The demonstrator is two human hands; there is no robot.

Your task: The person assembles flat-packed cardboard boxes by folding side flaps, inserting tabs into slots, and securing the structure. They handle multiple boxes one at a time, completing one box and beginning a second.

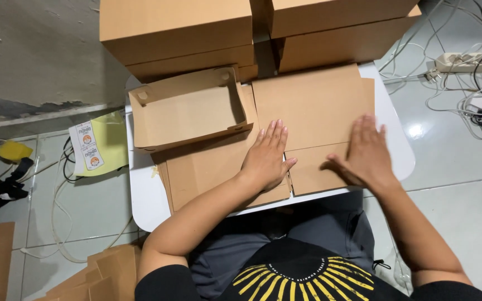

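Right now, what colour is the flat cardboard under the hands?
Plain brown, seen clearly in the head view: cardboard.

the stacked closed brown cardboard boxes (177, 28) are cut off by the top edge. the right hand (366, 153) is motion-blurred. the small white table (146, 192) is largely covered by flat cardboard sheets (313, 106). the folded brown cardboard pile (99, 276) runs off the bottom edge.

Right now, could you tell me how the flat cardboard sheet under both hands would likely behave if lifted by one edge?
The flat cardboard sheet looks thin and creased, so it would probably bend at its fold lines. It likely weighs little. Lying flat on the white table, it would probably slide easily.
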